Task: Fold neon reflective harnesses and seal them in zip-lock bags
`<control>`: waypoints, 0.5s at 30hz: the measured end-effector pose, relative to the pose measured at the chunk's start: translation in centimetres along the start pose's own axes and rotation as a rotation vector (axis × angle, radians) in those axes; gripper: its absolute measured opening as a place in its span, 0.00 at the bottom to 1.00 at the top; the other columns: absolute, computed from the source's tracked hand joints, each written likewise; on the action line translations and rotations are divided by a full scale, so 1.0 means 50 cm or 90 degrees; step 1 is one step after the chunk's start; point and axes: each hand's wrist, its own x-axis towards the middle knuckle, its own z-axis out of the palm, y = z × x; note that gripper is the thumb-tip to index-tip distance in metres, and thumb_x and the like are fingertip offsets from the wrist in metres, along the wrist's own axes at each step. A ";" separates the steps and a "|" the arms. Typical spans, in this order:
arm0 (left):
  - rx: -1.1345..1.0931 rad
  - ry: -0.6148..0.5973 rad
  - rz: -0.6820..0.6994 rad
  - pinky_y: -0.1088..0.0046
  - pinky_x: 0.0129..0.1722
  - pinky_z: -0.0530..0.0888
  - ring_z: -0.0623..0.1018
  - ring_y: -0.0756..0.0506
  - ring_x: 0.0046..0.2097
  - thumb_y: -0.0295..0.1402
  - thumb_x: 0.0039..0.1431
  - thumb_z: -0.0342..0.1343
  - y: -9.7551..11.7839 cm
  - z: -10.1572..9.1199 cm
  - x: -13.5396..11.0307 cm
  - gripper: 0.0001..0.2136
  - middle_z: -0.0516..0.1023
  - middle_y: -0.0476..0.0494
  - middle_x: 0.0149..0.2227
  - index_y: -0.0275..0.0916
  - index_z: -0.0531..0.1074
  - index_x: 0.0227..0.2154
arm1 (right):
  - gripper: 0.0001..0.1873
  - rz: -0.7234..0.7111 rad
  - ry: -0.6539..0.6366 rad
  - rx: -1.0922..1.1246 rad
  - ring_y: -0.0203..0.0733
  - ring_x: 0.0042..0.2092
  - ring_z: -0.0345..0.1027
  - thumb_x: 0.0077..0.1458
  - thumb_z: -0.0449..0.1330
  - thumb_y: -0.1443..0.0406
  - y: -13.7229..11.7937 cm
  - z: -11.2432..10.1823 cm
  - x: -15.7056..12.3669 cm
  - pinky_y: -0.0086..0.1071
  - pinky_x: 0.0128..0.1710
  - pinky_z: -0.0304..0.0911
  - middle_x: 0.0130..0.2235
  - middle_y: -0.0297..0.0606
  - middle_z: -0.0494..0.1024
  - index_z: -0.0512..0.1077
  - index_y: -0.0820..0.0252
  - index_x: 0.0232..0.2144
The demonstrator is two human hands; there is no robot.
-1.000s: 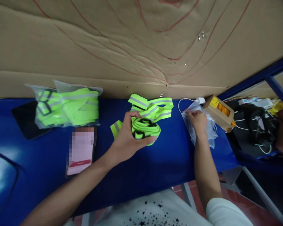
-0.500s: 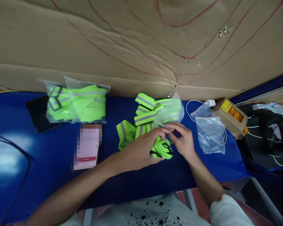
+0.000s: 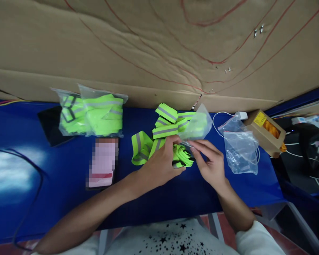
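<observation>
My left hand [image 3: 163, 159] is wrapped round a folded bundle of neon yellow-green reflective strap [image 3: 183, 156] with grey stripes and black parts. Thumb and fingers of my right hand [image 3: 210, 161] are pinched at the near edge of a clear plastic bag [image 3: 198, 124], just beside the bundle. That bag lies over part of a loose pile of the same reflective strap [image 3: 164, 131]. A loop of strap [image 3: 140, 147] curls out to the left of my left hand. Whether the bundle touches the bag's mouth is hidden by my fingers.
Two filled zip bags [image 3: 103, 113] lean over a black flat object [image 3: 51, 127] at the back left. A phone [image 3: 103, 163] lies nearer. To the right are empty clear bags [image 3: 240, 152], a white charger cable [image 3: 215, 122] and a cardboard box [image 3: 266, 132]. Cardboard [image 3: 149, 46] walls the back.
My left hand and the strap bundle have shifted slightly up toward the bag's near edge. The right fingers still pinch there, straightened a little. The whole view has shifted slightly.
</observation>
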 end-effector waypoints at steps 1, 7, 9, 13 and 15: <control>-0.001 0.006 0.008 0.52 0.54 0.75 0.76 0.35 0.55 0.28 0.51 0.67 -0.001 0.001 -0.002 0.36 0.66 0.37 0.57 0.45 0.51 0.57 | 0.19 -0.003 -0.007 0.003 0.37 0.48 0.77 0.65 0.61 0.72 0.000 -0.001 0.000 0.32 0.49 0.72 0.47 0.37 0.81 0.80 0.49 0.53; 0.003 0.006 0.004 0.46 0.63 0.70 0.68 0.34 0.62 0.28 0.49 0.70 0.004 -0.003 -0.002 0.49 0.58 0.34 0.62 0.46 0.43 0.66 | 0.18 0.032 -0.068 0.101 0.36 0.46 0.76 0.65 0.62 0.71 0.002 -0.020 0.006 0.31 0.46 0.72 0.47 0.35 0.81 0.80 0.47 0.52; 0.011 0.002 -0.012 0.44 0.65 0.69 0.67 0.34 0.64 0.30 0.50 0.70 0.008 -0.008 0.001 0.46 0.58 0.36 0.62 0.46 0.47 0.65 | 0.17 0.050 -0.088 0.137 0.36 0.45 0.76 0.65 0.62 0.70 0.001 -0.026 0.009 0.30 0.43 0.72 0.46 0.35 0.81 0.81 0.45 0.51; 0.024 -0.004 -0.027 0.43 0.66 0.67 0.67 0.33 0.64 0.33 0.52 0.69 0.009 -0.015 0.005 0.35 0.59 0.37 0.59 0.43 0.56 0.59 | 0.19 0.035 -0.092 0.130 0.37 0.45 0.75 0.65 0.62 0.71 -0.010 -0.024 0.004 0.31 0.41 0.72 0.46 0.35 0.80 0.80 0.44 0.53; 0.026 0.004 -0.027 0.43 0.65 0.68 0.67 0.32 0.64 0.35 0.51 0.68 0.007 -0.013 0.007 0.33 0.59 0.36 0.58 0.41 0.57 0.57 | 0.22 -0.005 -0.067 0.067 0.39 0.46 0.74 0.64 0.61 0.72 -0.018 -0.017 -0.005 0.33 0.44 0.73 0.46 0.37 0.78 0.78 0.43 0.56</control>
